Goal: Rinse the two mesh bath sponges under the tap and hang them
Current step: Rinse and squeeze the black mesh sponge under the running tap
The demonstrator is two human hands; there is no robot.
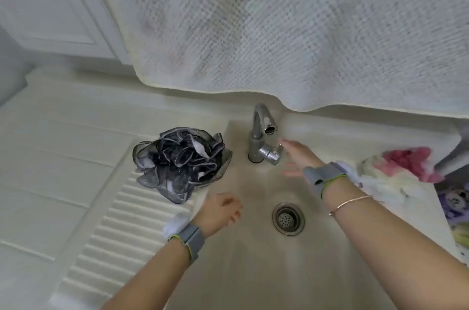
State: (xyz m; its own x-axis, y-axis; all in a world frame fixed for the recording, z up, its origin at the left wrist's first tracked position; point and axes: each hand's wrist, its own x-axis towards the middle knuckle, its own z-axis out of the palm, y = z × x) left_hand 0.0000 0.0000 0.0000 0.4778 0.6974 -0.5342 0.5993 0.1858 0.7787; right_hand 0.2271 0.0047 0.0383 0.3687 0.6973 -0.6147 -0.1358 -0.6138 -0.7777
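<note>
Over the sink: right hand spread, fingertips blurred at the tap lever, contact unclear. Left hand loosely curled, holding nothing. Dark sponge on the rim left of the tap; pink-white sponge far right, blurred, partly hidden behind the wrist. Cloth cut off above.

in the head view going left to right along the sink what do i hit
ribbed drainboard → dark grey mesh sponge → left hand → tap → right hand → pink and white mesh sponge
</note>
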